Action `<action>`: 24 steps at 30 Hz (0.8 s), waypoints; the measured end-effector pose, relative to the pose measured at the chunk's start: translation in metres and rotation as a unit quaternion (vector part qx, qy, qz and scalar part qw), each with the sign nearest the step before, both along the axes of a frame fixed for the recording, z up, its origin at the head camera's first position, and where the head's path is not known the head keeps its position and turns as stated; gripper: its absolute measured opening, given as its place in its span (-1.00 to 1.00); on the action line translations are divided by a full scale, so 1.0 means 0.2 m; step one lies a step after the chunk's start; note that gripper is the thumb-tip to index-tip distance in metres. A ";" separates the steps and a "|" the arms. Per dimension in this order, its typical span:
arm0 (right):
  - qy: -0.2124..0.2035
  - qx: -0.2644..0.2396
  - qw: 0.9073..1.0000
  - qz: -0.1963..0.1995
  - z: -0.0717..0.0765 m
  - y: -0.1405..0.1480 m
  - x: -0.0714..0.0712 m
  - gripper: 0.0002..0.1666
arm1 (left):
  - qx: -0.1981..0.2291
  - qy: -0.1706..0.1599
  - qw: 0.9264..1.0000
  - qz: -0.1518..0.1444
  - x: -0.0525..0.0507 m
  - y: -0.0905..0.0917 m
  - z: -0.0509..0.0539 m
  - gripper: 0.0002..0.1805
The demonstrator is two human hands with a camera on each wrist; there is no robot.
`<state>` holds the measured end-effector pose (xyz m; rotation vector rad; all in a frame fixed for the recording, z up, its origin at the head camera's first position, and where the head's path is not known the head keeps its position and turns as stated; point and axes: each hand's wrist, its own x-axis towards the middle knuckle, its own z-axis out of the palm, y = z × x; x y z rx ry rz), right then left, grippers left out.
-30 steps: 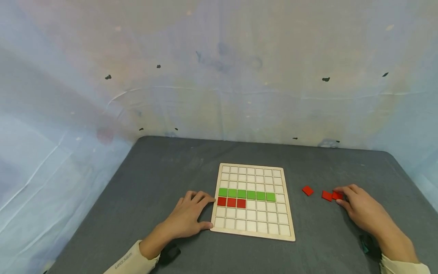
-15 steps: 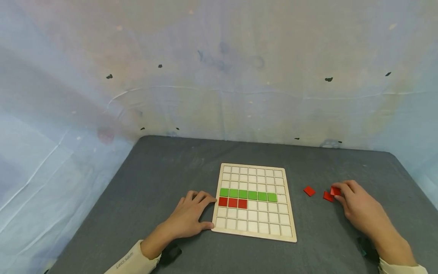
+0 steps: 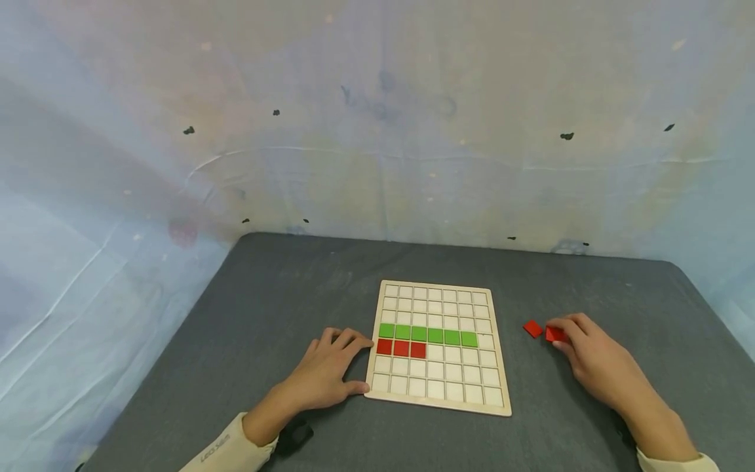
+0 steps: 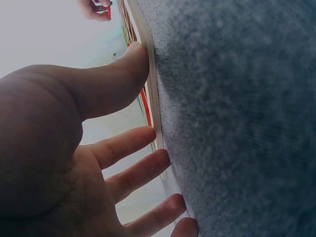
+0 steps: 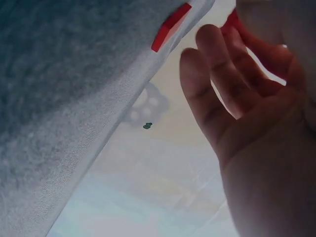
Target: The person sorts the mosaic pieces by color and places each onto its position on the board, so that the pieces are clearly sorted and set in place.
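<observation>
A light wooden grid board [image 3: 444, 410] lies flat on the dark table. One row holds several green tiles [image 3: 419, 334], and below it sit three red tiles [image 3: 401, 349] at the left end. My left hand [image 3: 321, 377] rests against the board's left side; in the left wrist view its thumb [image 4: 123, 74] touches the edge, with fingers spread and fairly straight. Right of the board, my right hand [image 3: 601, 364] pinches a red tile [image 3: 553, 334] between thumb and fingers, seen edge-on in the left wrist view. A loose red tile [image 3: 533, 328] lies just left of those fingertips. Another loose tile is hidden in the head view.
The dark grey table [image 3: 295, 275] has rounded far corners. A pale patterned cloth [image 3: 413, 131] hangs behind it and along the sides. In the right wrist view a red tile [image 5: 171, 27] lies on the table near the fingers.
My right hand picked up the rightmost red tile, tilted it, and moved left with it toward the other loose tiles. The left hand stays at the board.
</observation>
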<state>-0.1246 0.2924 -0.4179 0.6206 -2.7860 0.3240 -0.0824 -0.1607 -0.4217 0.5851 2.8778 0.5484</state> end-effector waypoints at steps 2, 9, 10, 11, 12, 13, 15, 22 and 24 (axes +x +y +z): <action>-0.009 -0.001 1.000 -0.001 0.00 0.00 0.00 -0.64 | -0.001 -0.003 1.000 0.000 0.00 0.00 0.00 -0.30; -0.025 -0.006 1.000 0.008 -0.01 -0.02 0.00 -0.66 | 0.002 -0.006 1.000 0.003 0.00 0.00 0.00 -0.29; -0.028 -0.007 1.000 0.009 -0.01 -0.02 0.00 -0.66 | 0.002 -0.006 1.000 0.004 0.00 0.00 0.00 -0.29; -0.029 -0.006 1.000 0.011 -0.01 -0.02 0.00 -0.65 | 0.002 -0.007 1.000 0.004 0.01 0.00 0.00 -0.29; -0.029 -0.005 1.000 0.012 -0.01 -0.03 0.01 -0.65 | 0.001 -0.008 1.000 0.004 0.01 0.00 0.00 -0.29; -0.027 -0.003 1.000 0.013 -0.01 -0.03 0.01 -0.64 | 0.002 -0.010 1.000 0.003 0.01 0.00 0.00 -0.29; -0.020 0.004 1.000 0.016 -0.01 -0.05 0.01 -0.62 | 0.003 -0.011 1.000 0.002 0.01 -0.01 0.00 -0.29; 0.001 0.021 0.999 0.034 -0.01 -0.12 0.03 -0.58 | 0.005 -0.004 1.000 0.001 0.00 0.00 0.00 -0.29; 0.007 0.022 0.999 0.042 -0.01 -0.14 0.03 -0.58 | 0.005 -0.003 1.000 0.002 0.00 0.00 0.00 -0.29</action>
